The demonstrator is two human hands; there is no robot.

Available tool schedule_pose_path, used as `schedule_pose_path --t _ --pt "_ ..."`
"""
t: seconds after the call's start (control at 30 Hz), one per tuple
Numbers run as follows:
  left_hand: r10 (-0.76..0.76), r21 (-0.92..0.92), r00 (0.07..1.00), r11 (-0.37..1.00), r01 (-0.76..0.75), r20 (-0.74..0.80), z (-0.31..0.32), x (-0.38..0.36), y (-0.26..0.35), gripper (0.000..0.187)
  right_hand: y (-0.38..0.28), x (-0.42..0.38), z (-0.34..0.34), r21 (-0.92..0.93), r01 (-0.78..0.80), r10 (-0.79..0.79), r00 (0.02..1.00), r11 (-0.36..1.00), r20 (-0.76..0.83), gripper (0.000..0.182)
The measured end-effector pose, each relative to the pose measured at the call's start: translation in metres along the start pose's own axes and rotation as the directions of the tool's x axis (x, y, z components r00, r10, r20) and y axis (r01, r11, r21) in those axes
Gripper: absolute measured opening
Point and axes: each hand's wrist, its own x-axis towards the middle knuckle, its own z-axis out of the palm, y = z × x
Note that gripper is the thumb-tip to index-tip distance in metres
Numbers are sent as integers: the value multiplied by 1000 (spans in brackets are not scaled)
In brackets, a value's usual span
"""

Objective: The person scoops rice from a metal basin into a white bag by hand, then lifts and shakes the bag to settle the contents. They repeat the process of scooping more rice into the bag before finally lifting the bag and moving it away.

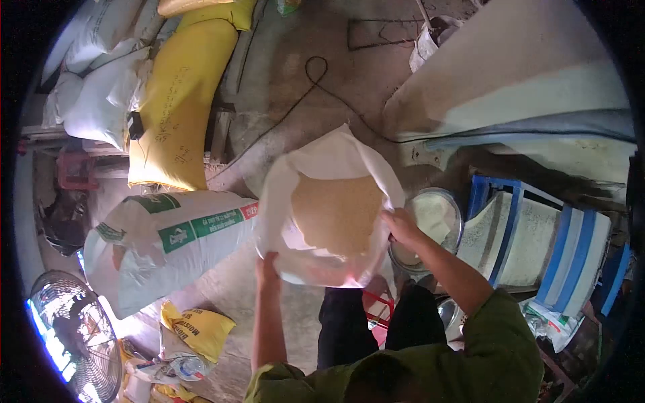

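Observation:
A large white sack (pixel 282 181) stands open in front of my legs, with tan, grainy or powdery material (pixel 339 211) inside. My left hand (pixel 267 265) grips the sack's rim at its near left side. On the right side, my right hand (pixel 398 225) holds the rim, fingers wrapped over the edge. Just right of the sack, beside my right forearm, a round metal basin (pixel 459 221) contains pale powder. To the left lies a white sack with green print (pixel 154 269), its narrow end near the open sack's edge.
Yellow (pixel 181 101) and white sacks (pixel 107 94) are stacked at the upper left. A fan (pixel 74 336) stands lower left near a yellow bag (pixel 201 332). A black cable (pixel 289 111) crosses the floor. Blue-framed equipment (pixel 514 228) is at the right.

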Motion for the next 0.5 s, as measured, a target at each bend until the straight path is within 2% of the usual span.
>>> schedule_pose_path --t 0.07,0.13,0.17,0.23,0.27,0.33,0.4,0.47,0.5 --pt "0 81 999 997 -3 36 25 14 66 42 -36 12 8 3 28 -28 999 1000 41 33" --pt "101 323 989 937 -132 113 37 40 98 41 -55 23 6 100 73 -88 984 992 153 30" --pt "92 321 990 939 -123 109 44 44 105 41 -58 20 4 94 65 -79 985 993 153 30" --pt "81 325 994 944 -55 -69 59 55 118 37 -68 14 -4 55 45 -50 993 997 109 31" --pt "82 321 994 946 -54 -74 58 56 116 37 -69 12 -8 32 30 -33 995 999 93 32" --pt "100 255 994 961 -110 49 56 57 108 36 -55 7 -18 54 -4 0 996 999 87 32" --pt "103 229 993 967 -114 60 59 49 95 36 -32 2 -31 78 -38 32 996 996 80 32" --pt "118 205 990 970 -130 71 61 44 84 37 -8 5 -37 159 49 -71 988 986 135 34" --pt "116 224 993 967 -120 30 58 43 75 36 -2 5 -38 163 48 -72 987 985 141 34"
